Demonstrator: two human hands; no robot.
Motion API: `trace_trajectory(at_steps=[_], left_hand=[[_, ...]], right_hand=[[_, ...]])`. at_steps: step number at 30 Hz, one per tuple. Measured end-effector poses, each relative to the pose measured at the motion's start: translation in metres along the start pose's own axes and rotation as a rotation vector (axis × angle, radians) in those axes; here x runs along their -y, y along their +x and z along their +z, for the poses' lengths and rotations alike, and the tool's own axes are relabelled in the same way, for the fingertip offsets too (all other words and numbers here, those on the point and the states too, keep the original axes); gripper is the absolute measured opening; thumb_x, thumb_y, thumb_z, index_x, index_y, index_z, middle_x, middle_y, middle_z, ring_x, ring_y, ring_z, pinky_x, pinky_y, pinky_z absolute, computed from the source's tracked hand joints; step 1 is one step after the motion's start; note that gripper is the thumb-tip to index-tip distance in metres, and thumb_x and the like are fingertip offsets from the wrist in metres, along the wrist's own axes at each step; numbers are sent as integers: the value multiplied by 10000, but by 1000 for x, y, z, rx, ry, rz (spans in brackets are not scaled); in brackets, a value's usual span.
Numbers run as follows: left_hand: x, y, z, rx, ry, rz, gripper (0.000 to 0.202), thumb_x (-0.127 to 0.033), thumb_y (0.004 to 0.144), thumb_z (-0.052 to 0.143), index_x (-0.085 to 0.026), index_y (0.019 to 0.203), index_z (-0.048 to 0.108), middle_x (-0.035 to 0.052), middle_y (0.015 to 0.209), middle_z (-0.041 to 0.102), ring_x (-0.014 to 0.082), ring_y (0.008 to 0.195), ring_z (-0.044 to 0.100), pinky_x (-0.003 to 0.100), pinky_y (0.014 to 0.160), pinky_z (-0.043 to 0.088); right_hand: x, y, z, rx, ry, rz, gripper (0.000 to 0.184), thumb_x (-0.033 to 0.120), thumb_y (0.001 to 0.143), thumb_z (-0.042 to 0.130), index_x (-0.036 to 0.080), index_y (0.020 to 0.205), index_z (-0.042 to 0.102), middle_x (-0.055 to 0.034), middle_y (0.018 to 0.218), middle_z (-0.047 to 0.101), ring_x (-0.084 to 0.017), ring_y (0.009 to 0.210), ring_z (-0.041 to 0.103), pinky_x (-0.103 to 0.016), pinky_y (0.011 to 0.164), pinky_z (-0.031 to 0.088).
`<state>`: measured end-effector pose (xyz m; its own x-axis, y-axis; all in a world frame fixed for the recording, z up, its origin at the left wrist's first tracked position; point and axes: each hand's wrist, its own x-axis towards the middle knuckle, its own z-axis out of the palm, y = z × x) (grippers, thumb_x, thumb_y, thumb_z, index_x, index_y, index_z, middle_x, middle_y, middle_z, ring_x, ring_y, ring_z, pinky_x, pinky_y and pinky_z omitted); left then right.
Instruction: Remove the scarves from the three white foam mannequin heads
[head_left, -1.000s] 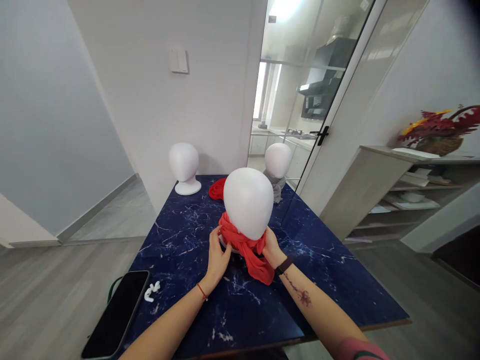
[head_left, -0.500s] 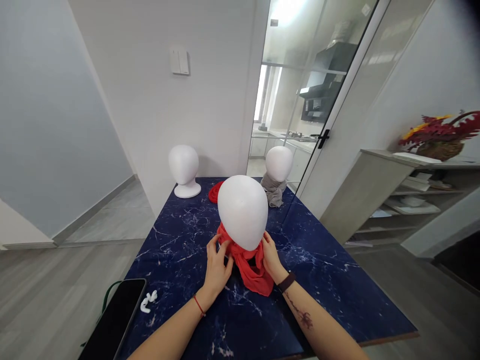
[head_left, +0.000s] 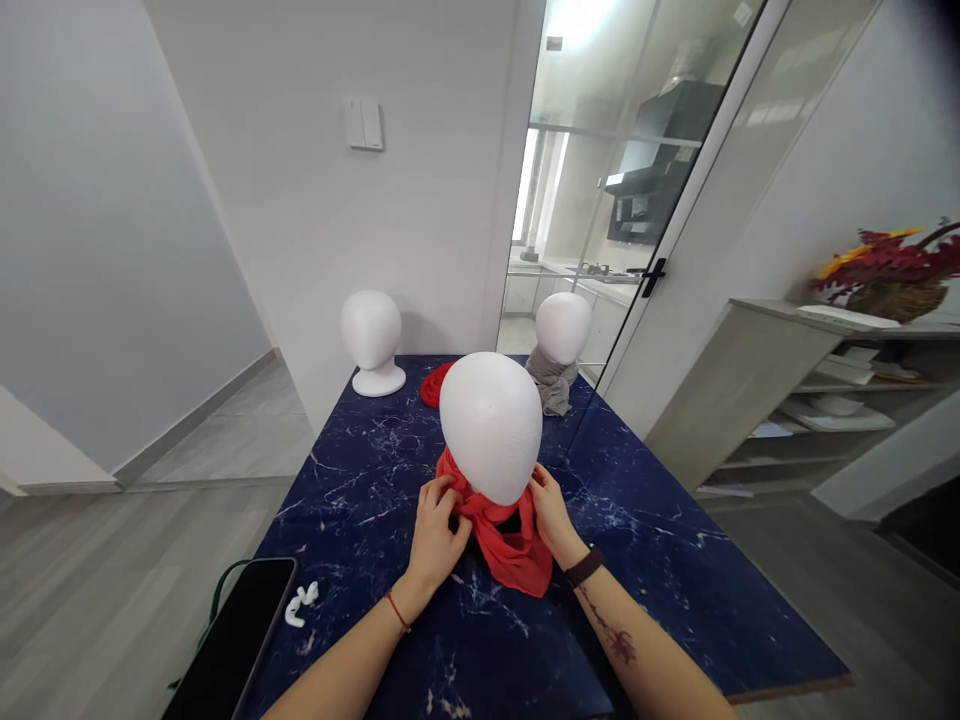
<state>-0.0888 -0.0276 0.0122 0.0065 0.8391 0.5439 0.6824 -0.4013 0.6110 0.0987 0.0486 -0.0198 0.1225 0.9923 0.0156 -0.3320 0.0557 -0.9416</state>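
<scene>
A white foam mannequin head (head_left: 491, 420) stands right in front of me, with a red scarf (head_left: 514, 560) wrapped about its neck and draping down at the front. My left hand (head_left: 439, 525) has its fingers curled onto the scarf at the left side of the neck. On the other side, my right hand (head_left: 553, 512) grips the scarf's edge, its fingertips partly hidden behind the cloth and the head. The neck and base of this head are covered by the scarf.
At the back stand a bare mannequin head (head_left: 371, 335) and another mannequin head (head_left: 562, 328) with a grey scarf (head_left: 553, 382). Behind the front head lies a coiled red cloth (head_left: 435, 385). A phone (head_left: 232, 635) and white earbuds (head_left: 301, 604) rest at the blue table's (head_left: 360, 470) left edge.
The view has shifted slightly. My left fingers have closed in a little more on the scarf; both hands stay at the neck.
</scene>
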Motion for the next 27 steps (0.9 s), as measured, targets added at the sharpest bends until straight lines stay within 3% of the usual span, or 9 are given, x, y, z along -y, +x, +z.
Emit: trace_trajectory(at_steps=[5, 9, 13, 15, 17, 19, 23, 27], left_hand=[[2, 2, -1, -61, -53, -91, 141, -72, 701, 495, -189, 749, 559, 78, 1091, 509, 240, 1055, 457, 426, 938, 410], [17, 4, 4, -156, -166, -237, 150, -94, 708, 463, -182, 615, 540, 67, 978, 536, 226, 976, 493, 412, 900, 414], [34, 5, 10, -303, -343, -475, 179, -142, 760, 419, -169, 692, 582, 59, 904, 526, 174, 802, 537, 334, 737, 470], [35, 5, 9, -332, -347, -503, 183, -142, 765, 411, -163, 716, 586, 66, 918, 516, 180, 814, 536, 344, 747, 472], [27, 4, 5, -297, -295, -431, 162, -134, 749, 442, -171, 701, 593, 74, 991, 510, 214, 948, 515, 396, 881, 432], [14, 1, 0, -205, -159, -267, 145, -123, 731, 480, -188, 728, 610, 80, 1097, 496, 255, 1082, 455, 455, 979, 358], [-11, -5, -4, -8, 130, 57, 143, -182, 736, 567, -200, 869, 615, 117, 1216, 449, 310, 1151, 389, 516, 980, 340], [-14, -4, -7, 98, 126, 160, 22, -185, 756, 585, -192, 776, 591, 112, 1165, 482, 279, 1106, 413, 474, 959, 378]], right_hand=[[6, 1, -2, 8, -104, -30, 361, 302, 656, 678, 191, 1000, 657, -83, 1094, 656, -229, 956, 601, -356, 821, 491], [6, 5, -6, -30, -184, -78, 343, 310, 653, 675, 175, 968, 665, -94, 1056, 666, -231, 932, 598, -354, 800, 484], [4, 6, -8, -15, -171, -117, 337, 322, 651, 678, 169, 951, 655, -87, 996, 673, -221, 901, 597, -352, 808, 471], [2, 7, -8, -5, -182, -134, 340, 340, 658, 676, 170, 951, 647, -88, 1000, 667, -224, 912, 591, -362, 831, 461], [-2, 7, -9, 0, -208, -156, 353, 356, 665, 676, 173, 965, 636, -90, 1024, 658, -229, 939, 582, -373, 861, 447], [-5, 8, -9, 10, -238, -187, 375, 369, 675, 674, 180, 994, 620, -87, 1050, 648, -231, 963, 573, -378, 883, 436], [-8, 7, -10, 22, -286, -222, 409, 392, 710, 659, 185, 1056, 593, -84, 1057, 642, -225, 949, 573, -371, 883, 434], [-4, 7, -9, 32, -286, -214, 382, 393, 704, 662, 172, 1013, 621, -87, 1018, 656, -226, 913, 580, -364, 857, 444]])
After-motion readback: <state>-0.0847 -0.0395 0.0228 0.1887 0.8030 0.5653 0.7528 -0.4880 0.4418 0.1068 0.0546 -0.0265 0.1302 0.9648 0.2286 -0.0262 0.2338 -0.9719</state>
